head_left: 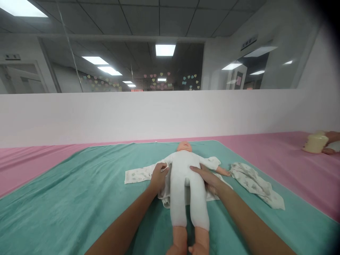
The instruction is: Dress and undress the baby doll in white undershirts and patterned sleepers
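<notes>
While a teal sheet (92, 198) is covering most of the surface, a pink covering (292, 159) is showing along its far and side edges. On the sheet, a white-bodied doll (180, 173) is lying face up, its head pointing away from the wearer. A patterned garment (139, 174) is spreading beneath it, one sleeve stretching left. Near the doll's outstretched hand, a crumpled printed cloth (257, 186) is lying. The right hand (209, 177) is resting against the doll's side, its thumb overlapping the front; whether its partly hidden fingers are gripping, I cannot tell. The left hand (160, 173) is pinching white fabric (166, 164) between bent fingers. At far right, a yellowish bottle (315, 142) is standing beside another person's hand (332, 137).
</notes>
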Demonstrator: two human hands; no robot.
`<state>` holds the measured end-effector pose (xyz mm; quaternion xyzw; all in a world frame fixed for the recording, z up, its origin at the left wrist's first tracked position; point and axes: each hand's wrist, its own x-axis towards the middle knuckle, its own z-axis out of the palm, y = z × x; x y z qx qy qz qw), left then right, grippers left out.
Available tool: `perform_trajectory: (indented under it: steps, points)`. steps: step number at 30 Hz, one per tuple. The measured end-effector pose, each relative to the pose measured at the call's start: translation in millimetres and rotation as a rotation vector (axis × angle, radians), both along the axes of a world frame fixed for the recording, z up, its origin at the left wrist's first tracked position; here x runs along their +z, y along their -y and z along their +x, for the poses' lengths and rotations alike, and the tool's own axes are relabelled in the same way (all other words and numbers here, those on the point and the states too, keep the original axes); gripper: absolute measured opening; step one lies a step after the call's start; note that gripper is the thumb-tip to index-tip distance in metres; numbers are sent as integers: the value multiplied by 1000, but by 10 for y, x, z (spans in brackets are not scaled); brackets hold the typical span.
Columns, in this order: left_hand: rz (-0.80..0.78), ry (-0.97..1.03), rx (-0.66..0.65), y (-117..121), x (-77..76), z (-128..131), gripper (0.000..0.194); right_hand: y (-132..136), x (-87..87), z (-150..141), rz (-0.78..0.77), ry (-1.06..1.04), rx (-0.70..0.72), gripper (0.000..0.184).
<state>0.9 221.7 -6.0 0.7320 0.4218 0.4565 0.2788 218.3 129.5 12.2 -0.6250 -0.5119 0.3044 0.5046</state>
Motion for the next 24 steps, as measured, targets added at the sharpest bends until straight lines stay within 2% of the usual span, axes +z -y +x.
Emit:
perform_trajectory:
  steps: [3,7,11,15,20,24]
  points:
    - [-99,209,-64,-18,28,-12,14,44,86,-53,-99,-236,157,63]
    - [-265,469,-162,13,107,-34,20,145,212,-80,-138,-378,166,67]
    - [-454,630,-297,74,175,-75,31,243,298,-219,-157,-468,254,68]
    - [-560,716,-401,95,248,-132,35,237,261,-380,-136,-482,292,66]
    - [-562,743,-475,85,375,-228,32,164,126,-479,-95,-493,283,67]
    - [-558,733,-538,108,541,-268,27,159,97,-573,-5,-490,299,61]
